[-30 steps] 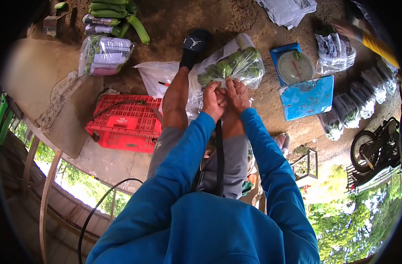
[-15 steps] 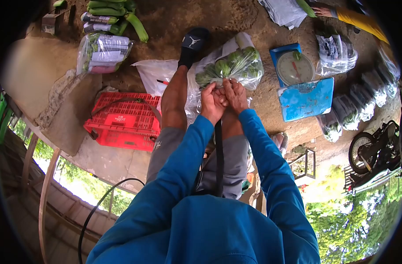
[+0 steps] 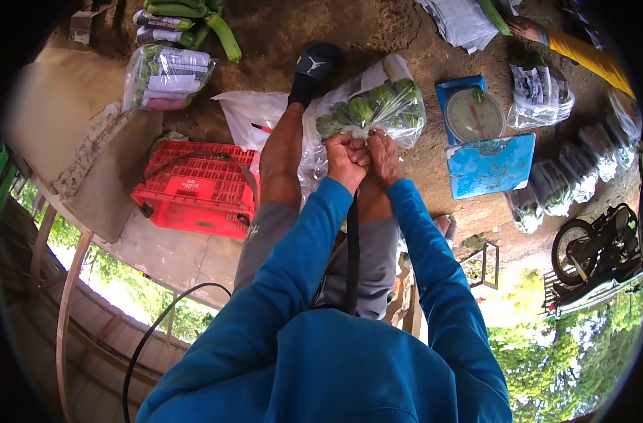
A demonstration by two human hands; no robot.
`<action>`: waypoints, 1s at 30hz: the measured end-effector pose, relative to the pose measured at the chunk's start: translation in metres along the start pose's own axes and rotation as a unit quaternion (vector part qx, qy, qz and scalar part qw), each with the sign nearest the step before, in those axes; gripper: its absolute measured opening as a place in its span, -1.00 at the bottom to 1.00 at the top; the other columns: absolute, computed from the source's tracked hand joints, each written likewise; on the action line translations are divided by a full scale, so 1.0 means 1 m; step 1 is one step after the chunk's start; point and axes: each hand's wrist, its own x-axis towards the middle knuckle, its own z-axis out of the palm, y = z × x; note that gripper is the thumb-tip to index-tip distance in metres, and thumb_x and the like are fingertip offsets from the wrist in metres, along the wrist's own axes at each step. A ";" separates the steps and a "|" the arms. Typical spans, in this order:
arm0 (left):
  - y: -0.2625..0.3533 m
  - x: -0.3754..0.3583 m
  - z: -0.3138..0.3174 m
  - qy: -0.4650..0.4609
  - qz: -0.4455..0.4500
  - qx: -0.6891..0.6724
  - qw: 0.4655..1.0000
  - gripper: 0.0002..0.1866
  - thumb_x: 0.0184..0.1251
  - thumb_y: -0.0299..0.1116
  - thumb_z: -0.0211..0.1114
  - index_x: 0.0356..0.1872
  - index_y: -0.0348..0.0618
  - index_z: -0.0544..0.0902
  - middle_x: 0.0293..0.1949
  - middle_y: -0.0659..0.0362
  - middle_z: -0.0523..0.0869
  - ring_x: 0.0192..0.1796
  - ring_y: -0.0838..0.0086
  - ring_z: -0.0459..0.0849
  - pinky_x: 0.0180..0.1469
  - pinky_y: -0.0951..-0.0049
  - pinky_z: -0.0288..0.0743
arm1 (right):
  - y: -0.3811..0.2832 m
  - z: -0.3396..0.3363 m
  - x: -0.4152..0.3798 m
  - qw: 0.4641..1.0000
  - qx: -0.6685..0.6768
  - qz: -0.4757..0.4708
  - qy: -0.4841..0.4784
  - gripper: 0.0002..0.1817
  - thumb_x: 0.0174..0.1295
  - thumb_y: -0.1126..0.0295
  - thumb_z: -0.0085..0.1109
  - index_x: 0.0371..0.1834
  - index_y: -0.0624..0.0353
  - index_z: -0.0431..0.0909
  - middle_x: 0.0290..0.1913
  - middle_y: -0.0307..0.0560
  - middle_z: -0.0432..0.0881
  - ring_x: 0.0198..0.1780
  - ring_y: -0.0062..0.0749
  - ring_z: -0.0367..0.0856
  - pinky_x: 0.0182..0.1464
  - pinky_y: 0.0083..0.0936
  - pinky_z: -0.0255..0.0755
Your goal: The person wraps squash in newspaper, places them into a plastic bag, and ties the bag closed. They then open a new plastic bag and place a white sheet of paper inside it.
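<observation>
A clear plastic bag (image 3: 372, 102) full of long green vegetables, some wrapped in printed paper, lies on the ground in front of me. Its gathered mouth points toward me. My left hand (image 3: 347, 159) is closed with curled fingers on the gathered plastic. Right beside it, my right hand (image 3: 385, 156) pinches the same gathered end, the two hands touching or nearly so. The fingertips and the exact twist of plastic are partly hidden. More loose white plastic bags (image 3: 247, 116) lie by my left leg, with a red and black pen-like item (image 3: 263, 128) on them.
A red crate (image 3: 194, 190) stands at left. Right of the bag is a blue dial scale (image 3: 475, 116). Packed bags (image 3: 170, 79) lie at upper left, others (image 3: 578, 173) in a row at right. Another person's yellow sleeve (image 3: 589, 62) reaches in near paper sheets (image 3: 462, 25).
Both hands stay at the bag's mouth, my right fingers now more curled in against it. The other person's hand has shifted slightly down and away from the long green vegetable.
</observation>
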 end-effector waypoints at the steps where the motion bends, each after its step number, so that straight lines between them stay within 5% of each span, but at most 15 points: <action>1: 0.000 0.001 0.000 0.001 -0.001 -0.001 1.000 -0.79 0.09 -0.30 0.03 -0.67 -0.03 0.29 -0.72 0.23 0.31 -0.77 0.50 0.20 -0.70 0.46 0.08 | -0.003 -0.002 0.000 1.000 -0.001 0.001 -0.001 -0.69 0.28 0.30 -0.15 -0.02 0.18 0.47 0.01 0.15 0.50 0.01 0.07 0.45 0.07 -0.18 0.34; 4: -0.001 0.000 0.001 -0.015 -0.028 -0.034 0.999 -0.75 0.04 -0.30 -0.01 -0.75 -0.01 0.21 -0.77 0.24 0.25 -0.78 0.48 0.16 -0.71 0.46 0.05 | -0.012 -0.006 0.000 0.998 -0.046 -0.024 0.019 -0.68 0.27 0.33 -0.17 0.00 0.22 0.45 -0.02 0.16 0.49 -0.02 0.04 0.44 0.07 -0.20 0.34; 7: -0.001 -0.012 0.002 -0.018 -0.037 -0.054 0.998 -0.75 0.06 -0.29 -0.03 -0.75 -0.02 0.22 -0.80 0.26 0.22 -0.78 0.49 0.16 -0.70 0.47 0.05 | -0.024 -0.007 0.008 0.993 0.068 0.097 0.021 -0.70 0.28 0.30 -0.15 -0.17 0.26 0.52 -0.14 0.15 0.53 -0.09 0.01 0.46 -0.03 -0.22 0.35; 9: 0.000 -0.016 -0.004 -0.070 -0.047 -0.068 0.994 -0.78 0.06 -0.28 -0.03 -0.71 -0.05 0.29 -0.82 0.29 0.20 -0.77 0.50 0.16 -0.68 0.47 0.06 | -0.042 -0.016 0.022 0.943 0.204 0.263 0.017 -0.69 0.23 0.22 -0.03 -0.43 0.26 0.53 -0.32 0.07 0.53 -0.28 -0.17 0.48 -0.25 -0.27 0.35; 12: 0.004 -0.024 -0.013 -0.134 -0.056 -0.051 0.988 -0.79 0.09 -0.25 -0.01 -0.65 -0.07 0.36 -0.80 0.30 0.24 -0.77 0.50 0.17 -0.67 0.48 0.08 | -0.056 -0.024 0.029 0.886 0.304 0.350 0.019 -0.66 0.13 0.13 0.10 -0.60 0.17 0.45 -0.52 -0.11 0.45 -0.50 -0.39 0.40 -0.46 -0.39 0.27; 13: 0.004 -0.025 -0.013 -0.135 -0.056 -0.050 0.988 -0.79 0.09 -0.25 -0.01 -0.65 -0.07 0.36 -0.80 0.30 0.24 -0.77 0.50 0.17 -0.67 0.48 0.08 | -0.052 -0.023 0.029 0.886 0.305 0.350 0.020 -0.66 0.13 0.13 0.10 -0.60 0.17 0.45 -0.52 -0.11 0.45 -0.50 -0.39 0.40 -0.46 -0.39 0.27; 15: 0.006 -0.026 -0.015 -0.141 -0.016 0.008 0.990 -0.74 0.15 -0.16 0.02 -0.61 -0.09 0.39 -0.75 0.29 0.29 -0.74 0.51 0.21 -0.64 0.49 0.10 | -0.043 -0.022 0.029 0.828 0.338 0.443 -0.054 -0.59 0.10 0.01 0.14 -0.28 0.17 0.47 -0.35 -0.15 0.45 -0.39 -0.48 0.45 -0.40 -0.47 0.39; 22: 0.013 -0.023 -0.002 -0.091 -0.045 0.144 0.984 -0.73 0.25 -0.07 0.05 -0.40 -0.06 0.41 -0.65 0.27 0.39 -0.64 0.52 0.32 -0.57 0.49 0.18 | -0.042 -0.024 0.023 0.807 0.364 0.465 -0.023 -0.61 0.10 0.03 0.15 -0.31 0.16 0.45 -0.41 -0.20 0.42 -0.46 -0.55 0.40 -0.47 -0.51 0.37; 24: 0.015 -0.024 0.000 -0.004 -0.002 0.313 0.950 -0.80 0.26 -0.14 0.08 -0.37 -0.03 0.43 -0.62 0.26 0.44 -0.63 0.53 0.36 -0.54 0.48 0.22 | -0.025 -0.017 0.019 0.965 0.168 0.202 -0.003 -0.63 0.15 0.07 0.11 -0.31 0.21 0.52 -0.41 -0.18 0.44 -0.48 -0.51 0.41 -0.47 -0.52 0.38; 25: 0.017 -0.023 -0.001 -0.003 -0.001 0.314 0.950 -0.80 0.26 -0.14 0.08 -0.37 -0.03 0.43 -0.62 0.26 0.44 -0.63 0.53 0.36 -0.54 0.48 0.22 | -0.022 -0.015 0.020 0.964 0.170 0.203 -0.003 -0.63 0.15 0.07 0.11 -0.31 0.21 0.52 -0.41 -0.18 0.44 -0.48 -0.51 0.41 -0.47 -0.52 0.38; 28: 0.023 -0.018 -0.005 0.003 0.080 0.472 0.878 -0.83 0.23 -0.20 0.09 -0.35 -0.06 0.48 -0.60 0.16 0.51 -0.61 0.39 0.46 -0.52 0.30 0.37 | -0.013 -0.007 0.016 0.941 0.202 0.271 -0.018 -0.64 0.18 0.10 0.07 -0.31 0.23 0.56 -0.36 -0.15 0.46 -0.47 -0.45 0.44 -0.46 -0.50 0.37; 30: 0.029 -0.009 -0.007 -0.051 0.299 0.698 0.649 -0.81 0.20 -0.27 0.06 -0.42 -0.19 0.51 -0.55 -0.02 0.58 -0.53 0.14 0.56 -0.44 0.17 0.44 | -0.004 0.001 0.010 0.969 0.150 0.192 0.030 -0.65 0.17 0.10 0.08 -0.33 0.21 0.56 -0.39 -0.16 0.46 -0.44 -0.47 0.45 -0.47 -0.50 0.35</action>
